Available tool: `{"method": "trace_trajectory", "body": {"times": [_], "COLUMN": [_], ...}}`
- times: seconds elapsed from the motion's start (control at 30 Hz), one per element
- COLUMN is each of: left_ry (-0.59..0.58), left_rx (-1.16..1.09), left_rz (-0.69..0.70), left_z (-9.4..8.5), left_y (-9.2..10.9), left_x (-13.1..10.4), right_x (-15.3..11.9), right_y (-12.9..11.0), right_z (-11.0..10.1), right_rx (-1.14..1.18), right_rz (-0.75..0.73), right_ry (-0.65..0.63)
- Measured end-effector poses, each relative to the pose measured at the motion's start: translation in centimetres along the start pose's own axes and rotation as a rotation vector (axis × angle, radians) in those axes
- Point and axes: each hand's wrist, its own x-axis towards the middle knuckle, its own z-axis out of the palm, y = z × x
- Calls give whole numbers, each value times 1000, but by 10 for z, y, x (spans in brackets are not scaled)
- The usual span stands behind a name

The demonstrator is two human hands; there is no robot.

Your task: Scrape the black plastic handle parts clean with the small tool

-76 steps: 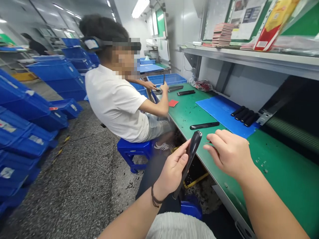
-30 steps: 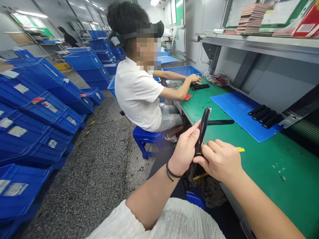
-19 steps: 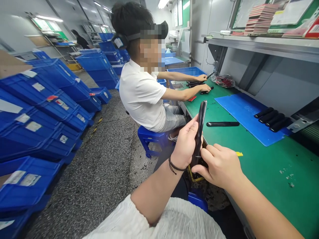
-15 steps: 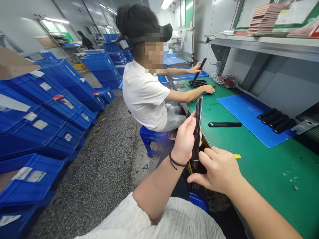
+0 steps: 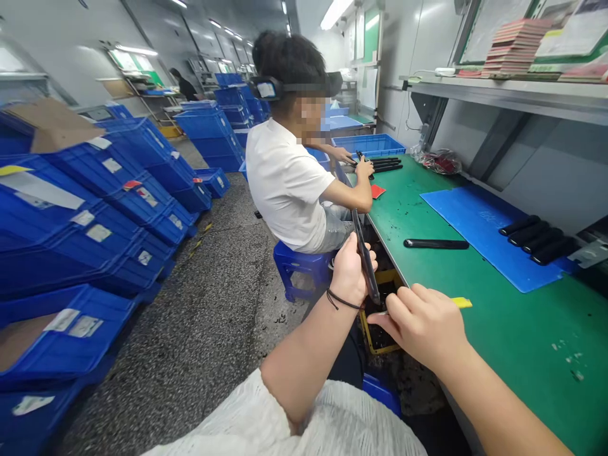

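Observation:
My left hand (image 5: 352,269) is closed round a long, glossy black bar-shaped piece (image 5: 365,256), which points up and away at a slant. Close beside its lower end is my right hand (image 5: 425,323), fingers curled round a yellow-handled knife (image 5: 462,303). The yellow end sticks out behind my knuckles, and a thin blade-like tip shows near my thumb; the rest of it is hidden in my grip. A similar black piece (image 5: 436,244) lies on the green table mat (image 5: 517,342). Further right, several black pieces (image 5: 536,237) rest side by side at a blue sheet (image 5: 479,234).
A co-worker (image 5: 289,171) in a white shirt sits ahead on a blue stool (image 5: 304,269), handling black pieces. A yellow-rimmed bin (image 5: 380,348) stands below the table edge. Stacked blue crates (image 5: 118,164) line the left. A shelf (image 5: 503,95) overhangs the table.
The black piece in my left hand has tilted, its top now leaning left, and its lower end has come clear of my right fingers. The co-worker's raised hand has come down.

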Motion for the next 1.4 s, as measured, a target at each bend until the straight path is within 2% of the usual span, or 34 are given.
{"method": "trace_trajectory", "body": {"times": [0.1, 0.17, 0.27, 0.33, 0.4, 0.6, 0.73, 0.8, 0.87, 0.9, 0.93, 0.97, 1.0, 1.03, 1.07, 1.1, 1.17, 1.23, 1.3, 1.4], "left_ry": [45, 41, 41, 43, 44, 28, 23, 57, 56, -8, -131, -302, -484, -638, -738, -774, -723, -665, -632, -624], "left_rx": [-32, -50, -72, -74, -64, 30, 190, 263, 373, 496, 669, 864, 1039, 1161, 1206, 1197, 1128, 1091, 1077, 1080], "left_rz": [-14, -40, -56, -53, -49, -1, 117, 219, 459, 646, 855, 1058, 1222, 1322, 1361, 1372, 1346, 1277, 1213, 1164], "left_z": [1, 2, 2, 2, 2, 1, -10, -20, -32, -37, -41, -44, -47, -48, -50, -51, -55, -60, -65, -67], "left_y": [6, 9, 11, 10, 7, -12, -22, -22, -19, -16, -14, -13, -12, -12, -13, -15, -19, -21, -21, -17], "left_x": [3, 2, 0, -1, -2, 0, 7, 7, 2, -2, -7, -12, -16, -19, -20, -21, -18, -15, -12, -12], "right_x": [0, -3, -12, -16, -16, 4, 8, 8, 8, 9, 9, 9, 9, 10, 10, 10, 9, 7, 3, -3], "right_y": [12, 21, 32, 35, 34, 8, 2, 5, 9, 11, 12, 13, 14, 14, 16, 17, 22, 28, 32, 36], "right_z": [-10, -14, -15, -15, -16, -16, -12, -15, -22, -25, -28, -31, -33, -35, -36, -35, -33, -29, -27, -28], "right_rx": [49, 8, -62, -68, 7, 647, 735, 760, 820, 859, 902, 950, 1000, 1049, 1091, 1118, 1102, 982, 807, 567], "right_rz": [157, 245, 275, 297, 333, 424, 422, 470, 521, 536, 545, 552, 564, 584, 612, 649, 728, 783, 751, 588], "right_ry": [-187, -370, -713, -846, -800, -323, -77, -19, -27, -51, -80, -114, -153, -195, -230, -253, -250, -212, -249, -466]}}
